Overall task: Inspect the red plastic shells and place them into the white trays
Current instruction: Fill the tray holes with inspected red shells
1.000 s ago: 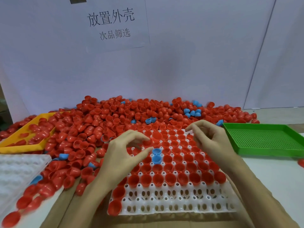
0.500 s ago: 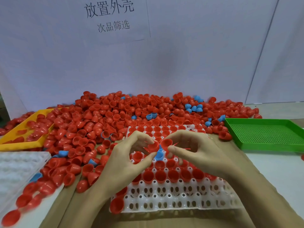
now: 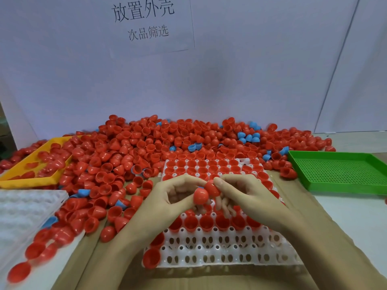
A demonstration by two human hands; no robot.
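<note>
While the left hand (image 3: 167, 197) pinches one red shell (image 3: 200, 196) and the right hand (image 3: 240, 195) pinches another (image 3: 212, 187) above the white tray (image 3: 230, 250), both look light, stiff, slippery; gripping across the dome seems safest.

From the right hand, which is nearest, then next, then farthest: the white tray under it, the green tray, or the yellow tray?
From the right hand:
1. White tray, directly beneath the hand.
2. Green tray, off to the right.
3. Yellow tray, far left, beyond the red pile.
</note>
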